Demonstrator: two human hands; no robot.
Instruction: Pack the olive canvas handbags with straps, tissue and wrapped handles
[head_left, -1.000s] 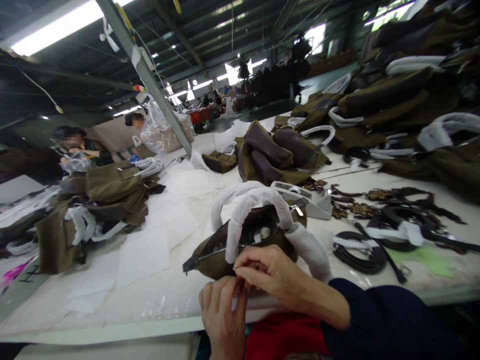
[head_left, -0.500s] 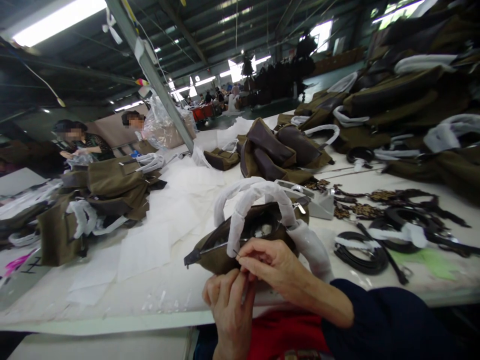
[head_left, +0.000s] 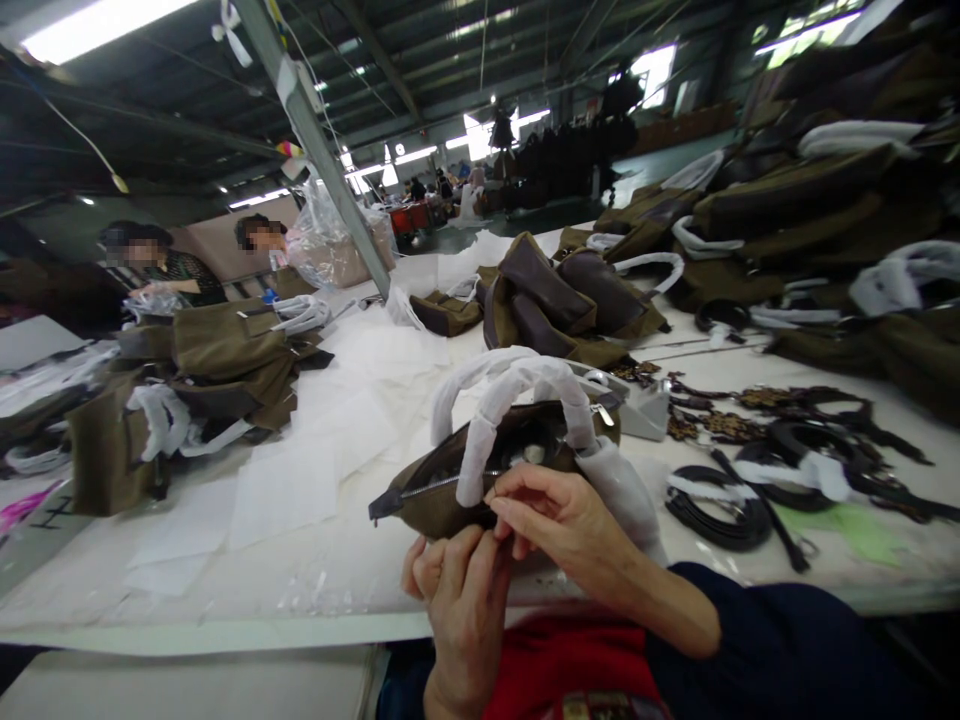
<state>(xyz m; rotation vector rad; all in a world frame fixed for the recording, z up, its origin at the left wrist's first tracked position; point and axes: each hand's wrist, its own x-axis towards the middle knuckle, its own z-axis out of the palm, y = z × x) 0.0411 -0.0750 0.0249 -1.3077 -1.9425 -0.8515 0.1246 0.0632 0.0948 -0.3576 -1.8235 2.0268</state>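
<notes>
We note an olive-brown handbag (head_left: 442,512) lying on its side at the near edge of a white-covered worktable (head_left: 225,634), close to the wearer's body, where it sits within easy reach of both hands. Its open metal-toothed zip (head_left: 442,486) faces up, with white stuffing (head_left: 534,454) showing inside. The two handles (head_left: 517,392) arch upward in white protective wrap, probably to guard them during handling.

The right hand (head_left: 566,520) comes in from a navy sleeve (head_left: 772,640), its fingertips (head_left: 501,508) pinched together at the bag's near edge. The left hand (head_left: 465,620) rises from below, its fingers (head_left: 480,550) close beside the right hand's and against the bag's underside. The hands are together, but we cannot tell whether they clamp the bag or something small.

Loose sheets of white tissue paper (head_left: 285,490) lie to the left, perhaps kept ready for wrapping or stuffing. Coiled black straps (head_left: 712,510) lie to the right, and finished-looking bags (head_left: 795,200) are piled beyond them, apparently grouped by part. A co-worker (head_left: 180,275) sits farther left.
</notes>
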